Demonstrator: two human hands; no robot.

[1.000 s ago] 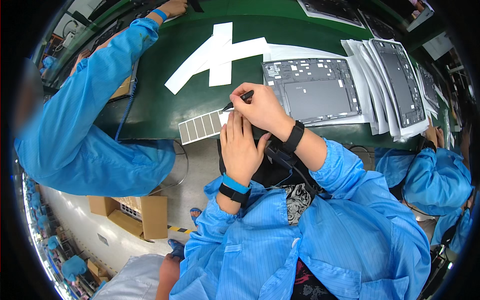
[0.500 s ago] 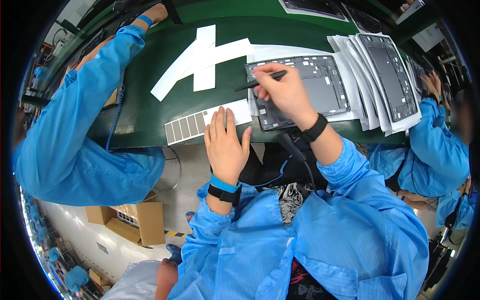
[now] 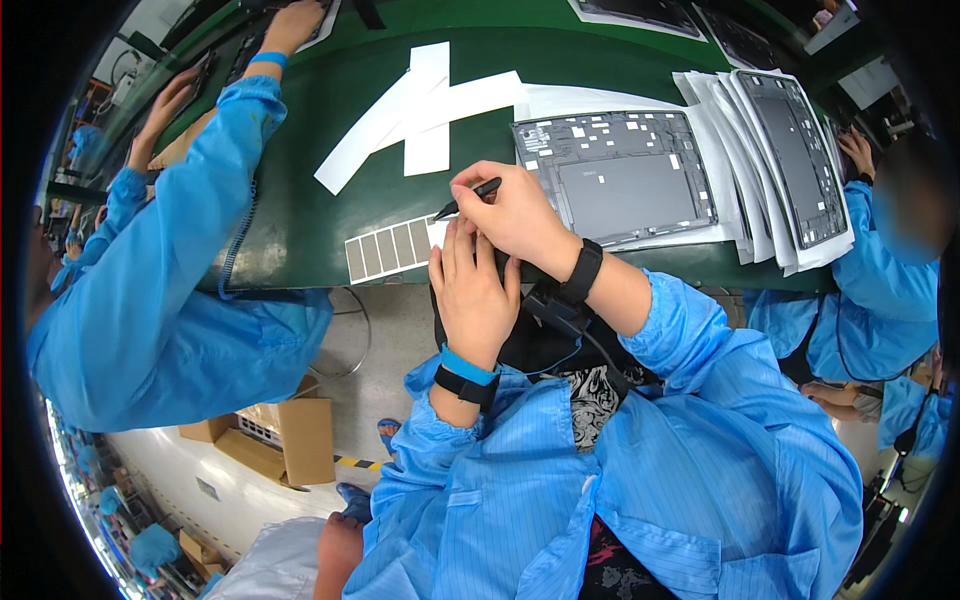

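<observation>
Sticker strip (image 3: pixel 390 249) of grey rectangular labels lies at the green table's (image 3: pixel 300 215) near edge; left hand (image 3: pixel 472 290) presses flat on its end, right hand (image 3: pixel 512 212) pinches black tweezers (image 3: pixel 466 197) there, beside the tablet back cover (image 3: pixel 612 178)

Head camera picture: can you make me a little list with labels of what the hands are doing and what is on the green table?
left hand: flat on the end of the sticker strip, at the table edge
right hand: holds black tweezers, tips pointing at the strip
table: green
in front: grey tablet back cover, inner side up
right side: stack of more covers on white sheets
far side: white paper strips
neighbour: a person's blue sleeve on the left
</observation>
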